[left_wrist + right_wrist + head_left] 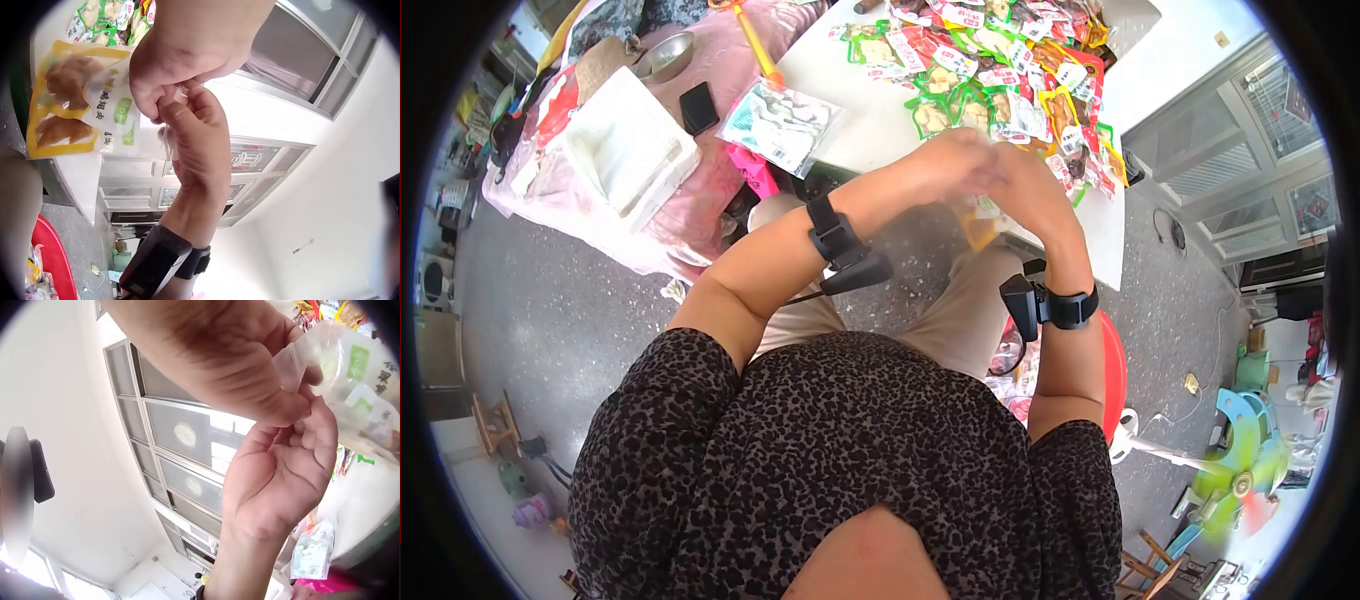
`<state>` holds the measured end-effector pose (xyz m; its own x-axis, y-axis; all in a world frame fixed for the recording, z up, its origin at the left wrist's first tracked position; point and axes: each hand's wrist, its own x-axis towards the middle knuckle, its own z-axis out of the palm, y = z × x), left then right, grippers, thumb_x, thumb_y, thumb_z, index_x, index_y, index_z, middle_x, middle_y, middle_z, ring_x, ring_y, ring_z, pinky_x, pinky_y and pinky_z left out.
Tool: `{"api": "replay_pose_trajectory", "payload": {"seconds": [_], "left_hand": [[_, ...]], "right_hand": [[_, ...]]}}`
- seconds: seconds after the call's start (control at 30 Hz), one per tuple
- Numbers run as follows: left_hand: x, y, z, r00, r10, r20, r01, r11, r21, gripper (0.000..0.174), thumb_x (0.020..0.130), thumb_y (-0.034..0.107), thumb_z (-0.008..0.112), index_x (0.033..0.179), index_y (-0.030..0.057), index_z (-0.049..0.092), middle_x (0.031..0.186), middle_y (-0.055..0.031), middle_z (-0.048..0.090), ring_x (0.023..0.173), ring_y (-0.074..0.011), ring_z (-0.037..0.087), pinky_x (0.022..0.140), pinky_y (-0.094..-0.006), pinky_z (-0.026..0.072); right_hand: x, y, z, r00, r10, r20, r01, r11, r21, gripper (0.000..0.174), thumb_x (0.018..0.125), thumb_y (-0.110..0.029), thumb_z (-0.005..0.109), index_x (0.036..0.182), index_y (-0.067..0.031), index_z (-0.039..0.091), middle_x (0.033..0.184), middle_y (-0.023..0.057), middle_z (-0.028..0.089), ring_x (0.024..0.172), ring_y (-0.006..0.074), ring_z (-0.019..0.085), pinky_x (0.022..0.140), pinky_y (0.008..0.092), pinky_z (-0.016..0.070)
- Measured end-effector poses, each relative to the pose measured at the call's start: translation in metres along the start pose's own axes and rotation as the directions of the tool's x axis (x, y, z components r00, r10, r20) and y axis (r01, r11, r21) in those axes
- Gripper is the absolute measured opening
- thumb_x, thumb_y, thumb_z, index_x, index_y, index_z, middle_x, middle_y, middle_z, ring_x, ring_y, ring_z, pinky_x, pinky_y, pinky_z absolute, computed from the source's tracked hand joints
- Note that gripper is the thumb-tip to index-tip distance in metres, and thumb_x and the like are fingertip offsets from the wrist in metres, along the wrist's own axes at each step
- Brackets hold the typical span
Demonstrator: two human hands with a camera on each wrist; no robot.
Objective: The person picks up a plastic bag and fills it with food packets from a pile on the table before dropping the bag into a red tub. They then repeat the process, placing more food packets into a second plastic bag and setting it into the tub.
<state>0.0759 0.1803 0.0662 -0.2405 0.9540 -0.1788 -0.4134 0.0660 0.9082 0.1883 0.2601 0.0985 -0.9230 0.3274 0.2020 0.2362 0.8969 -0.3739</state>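
Note:
A clear snack pouch (115, 106) with a yellow border, green label and brown pieces inside hangs from my two hands, partly out of sight behind them in the head view. The fingers of my left hand (960, 165) pinch its upper edge. Right beside them, my right hand (1030, 195) pinches the same edge, fingertips against the left ones. In the right wrist view the pouch's top looks creased where thumb and fingers meet. Beyond the hands, a heap of snack packets (1000, 75) in red, green and yellow covers part of the white table (850, 130).
On a pink cloth (530, 210) at left stand a white foam box (635, 150), a phone (698, 108) and a metal bowl (665, 58). A clear packet (785, 125) lies at the table's edge. A red tub (1114, 370) with packets stands at right, near a fan (1243, 485).

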Motion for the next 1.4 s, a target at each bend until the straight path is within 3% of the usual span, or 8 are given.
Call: {"api": "replay_pose_trajectory", "payload": {"seconds": [0.13, 0.33, 0.47, 0.53, 0.73, 0.8, 1.1, 1.4], "left_hand": [[0.006, -0.003, -0.019, 0.988, 0.063, 0.142, -0.119, 0.895, 0.430, 0.020, 0.074, 0.013, 0.053, 0.089, 0.0032, 0.045, 0.082, -0.0048, 0.055, 0.076, -0.0120, 0.053, 0.070, -0.0250, 0.0428], [0.004, -0.015, -0.043, 0.838, 0.535, -0.108, -0.326, 0.649, 0.688, 0.032, 0.073, 0.017, 0.057, 0.098, 0.0004, 0.047, 0.089, -0.0055, 0.054, 0.088, -0.0129, 0.049, 0.077, -0.0266, 0.0386], [0.004, -0.019, -0.043, 0.947, 0.321, 0.025, -0.318, 0.918, 0.238, 0.027, 0.075, 0.014, 0.054, 0.098, 0.0011, 0.048, 0.090, -0.0059, 0.054, 0.091, -0.0138, 0.047, 0.078, -0.0276, 0.0379], [0.002, -0.017, -0.047, 0.940, 0.239, 0.245, -0.282, 0.947, 0.156, 0.021, 0.077, 0.012, 0.052, 0.095, 0.0016, 0.049, 0.089, -0.0059, 0.054, 0.089, -0.0138, 0.048, 0.076, -0.0273, 0.0387], [-0.046, -0.015, -0.037, 0.962, 0.119, 0.245, -0.133, 0.990, 0.042, 0.010, 0.078, 0.012, 0.050, 0.084, 0.0030, 0.051, 0.079, -0.0016, 0.054, 0.065, -0.0054, 0.044, 0.058, -0.0175, 0.0344], [-0.052, -0.027, -0.038, 0.931, 0.241, 0.276, -0.305, 0.927, 0.219, 0.009, 0.080, 0.010, 0.046, 0.083, 0.0028, 0.050, 0.079, -0.0018, 0.054, 0.063, -0.0036, 0.042, 0.054, -0.0163, 0.0340], [-0.073, -0.056, -0.063, 0.956, -0.019, 0.292, -0.065, 0.959, 0.274, 0.016, 0.083, 0.013, 0.043, 0.093, 0.0020, 0.049, 0.092, -0.0058, 0.054, 0.080, -0.0095, 0.048, 0.074, -0.0239, 0.0384], [-0.074, -0.112, -0.154, 0.971, -0.233, 0.061, 0.157, 0.802, 0.576, 0.017, 0.080, 0.014, 0.046, 0.091, 0.0027, 0.050, 0.084, -0.0019, 0.052, 0.080, -0.0093, 0.046, 0.073, -0.0223, 0.0368]], "right_hand": [[0.004, 0.025, 0.012, 0.998, -0.019, -0.063, 0.024, 0.997, 0.074, 0.017, 0.065, -0.009, 0.048, 0.079, 0.0012, 0.049, 0.072, 0.0203, 0.052, 0.071, 0.0364, 0.050, 0.061, 0.0410, 0.0384], [-0.003, 0.018, -0.013, 0.999, -0.019, -0.038, 0.027, 0.979, 0.202, 0.016, 0.065, -0.005, 0.045, 0.080, 0.0010, 0.051, 0.066, 0.0149, 0.052, 0.062, 0.0244, 0.052, 0.058, 0.0313, 0.0398], [-0.010, 0.022, -0.019, 0.993, -0.010, 0.118, -0.062, 0.807, 0.587, 0.015, 0.068, 0.000, 0.045, 0.082, 0.0004, 0.051, 0.066, 0.0044, 0.051, 0.062, 0.0094, 0.047, 0.056, 0.0222, 0.0379], [-0.017, 0.026, -0.018, 0.989, 0.021, 0.147, -0.107, 0.783, 0.612, 0.016, 0.068, 0.001, 0.045, 0.083, 0.0000, 0.052, 0.070, 0.0020, 0.051, 0.064, 0.0076, 0.046, 0.056, 0.0211, 0.0378], [-0.055, 0.026, 0.003, 0.997, 0.058, 0.050, -0.076, 0.807, 0.585, 0.019, 0.072, -0.008, 0.053, 0.090, -0.0015, 0.051, 0.075, 0.0025, 0.052, 0.068, 0.0086, 0.047, 0.060, 0.0234, 0.0402], [-0.068, 0.010, 0.007, 1.000, -0.025, 0.013, 0.016, 0.870, 0.493, 0.020, 0.071, -0.014, 0.053, 0.086, -0.0006, 0.051, 0.072, 0.0097, 0.052, 0.065, 0.0176, 0.050, 0.060, 0.0283, 0.0404], [-0.114, 0.002, 0.034, 0.999, -0.025, -0.040, 0.040, 0.897, 0.440, 0.015, 0.072, -0.015, 0.052, 0.075, 0.0001, 0.051, 0.071, 0.0123, 0.052, 0.065, 0.0255, 0.050, 0.059, 0.0300, 0.0401], [-0.236, 0.085, -0.022, 0.803, 0.596, -0.017, -0.528, 0.723, 0.445, 0.009, 0.073, -0.010, 0.052, 0.072, -0.0018, 0.052, 0.061, 0.0020, 0.047, 0.058, 0.0089, 0.045, 0.052, 0.0240, 0.0371]]}}
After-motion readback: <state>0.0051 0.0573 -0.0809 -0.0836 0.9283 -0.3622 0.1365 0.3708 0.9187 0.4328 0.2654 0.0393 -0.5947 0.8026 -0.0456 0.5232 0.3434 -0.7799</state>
